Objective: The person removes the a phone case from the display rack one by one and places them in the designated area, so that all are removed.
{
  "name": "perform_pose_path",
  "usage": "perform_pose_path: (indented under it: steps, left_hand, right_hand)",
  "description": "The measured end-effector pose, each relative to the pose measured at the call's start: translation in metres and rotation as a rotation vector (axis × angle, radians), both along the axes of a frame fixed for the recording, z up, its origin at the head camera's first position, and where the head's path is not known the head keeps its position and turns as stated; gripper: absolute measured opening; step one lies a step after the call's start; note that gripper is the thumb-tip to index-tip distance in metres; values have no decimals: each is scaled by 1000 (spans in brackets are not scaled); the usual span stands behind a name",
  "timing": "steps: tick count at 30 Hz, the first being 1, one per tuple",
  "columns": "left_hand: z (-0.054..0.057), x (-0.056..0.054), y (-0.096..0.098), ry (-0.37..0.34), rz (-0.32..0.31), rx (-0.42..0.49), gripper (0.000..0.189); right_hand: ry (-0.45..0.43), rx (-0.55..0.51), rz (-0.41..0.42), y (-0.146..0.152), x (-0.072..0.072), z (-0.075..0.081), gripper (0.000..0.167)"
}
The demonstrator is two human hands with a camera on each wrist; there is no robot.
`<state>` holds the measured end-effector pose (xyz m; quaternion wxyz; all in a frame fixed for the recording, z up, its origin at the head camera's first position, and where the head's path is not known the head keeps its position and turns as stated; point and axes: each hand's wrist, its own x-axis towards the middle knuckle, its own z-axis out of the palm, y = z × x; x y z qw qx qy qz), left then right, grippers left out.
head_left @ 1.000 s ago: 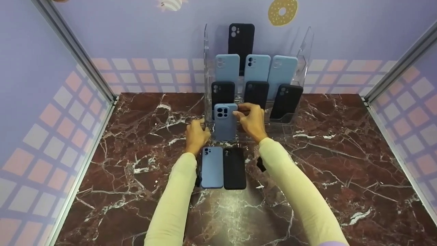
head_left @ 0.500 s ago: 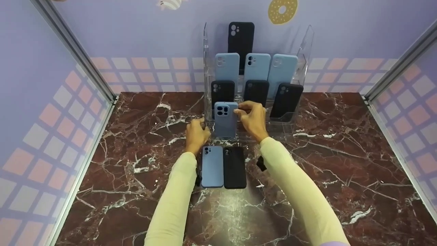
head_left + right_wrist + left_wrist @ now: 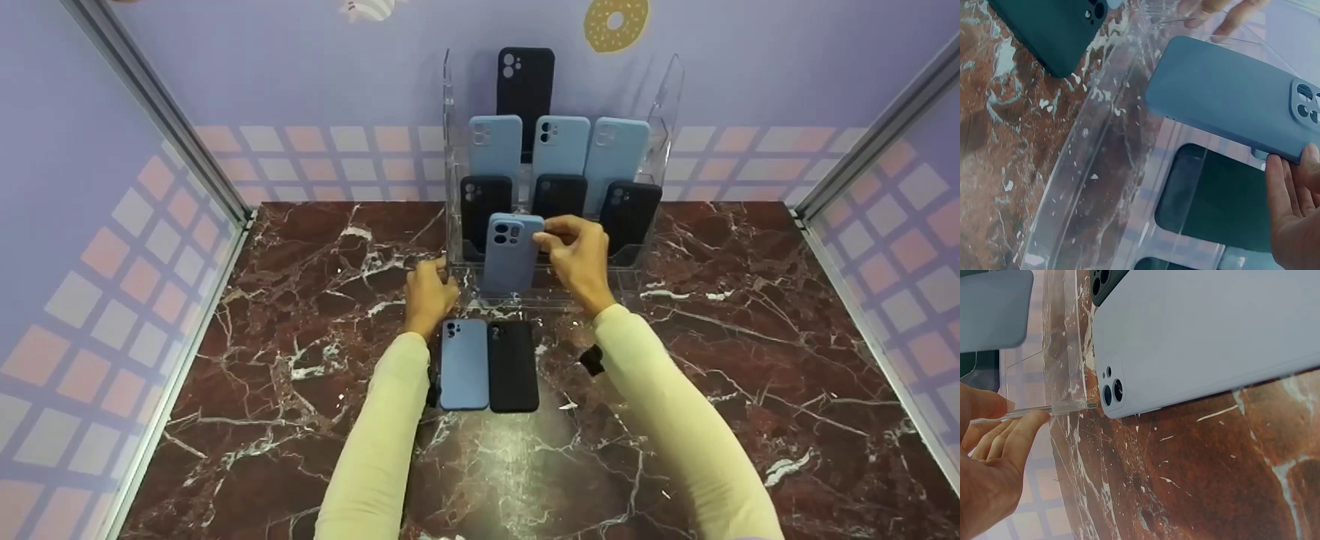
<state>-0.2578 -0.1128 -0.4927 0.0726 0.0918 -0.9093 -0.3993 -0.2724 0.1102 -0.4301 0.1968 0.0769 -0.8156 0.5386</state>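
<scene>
My right hand [image 3: 581, 255] pinches a blue phone case [image 3: 511, 259] by its upper right edge. The case leans slightly, raised in front of the clear tiered display stand [image 3: 672, 101], and partly hides the bottom row. At the stand's left front, my left hand [image 3: 429, 294] grips the edge of the clear side panel [image 3: 1067, 406] between thumb and fingers, as the left wrist view shows. Lying side by side on the tabletop before the stand are another blue phone case [image 3: 464, 367] and a black phone case [image 3: 513, 367].
Several phone cases stand in the tiers: a black case [image 3: 526, 90] at the top, light blue cases [image 3: 562, 146] in the middle, black cases [image 3: 630, 217] in the bottom row. A purple wall [image 3: 315, 67] backs the marble-patterned table [image 3: 712, 375].
My right hand has carried the blue phone case rightward and a little up, and the case now tilts. My left hand keeps its hold on the stand's panel.
</scene>
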Motion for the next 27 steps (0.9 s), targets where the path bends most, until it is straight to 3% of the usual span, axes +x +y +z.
perform_pose_path:
  steps: [7,12,27]
  left_hand:
    - [3,-1,0,-10,6,23,46]
    - [3,-2,-1,-6,9,27,45]
    - [-1,-2,0,2,1,11,42]
  right_hand:
    - [44,-18,20,16,8,9,11]
    - [30,-7,22,30,16,11,9]
    - [-181,84,10,73,41,-5,13]
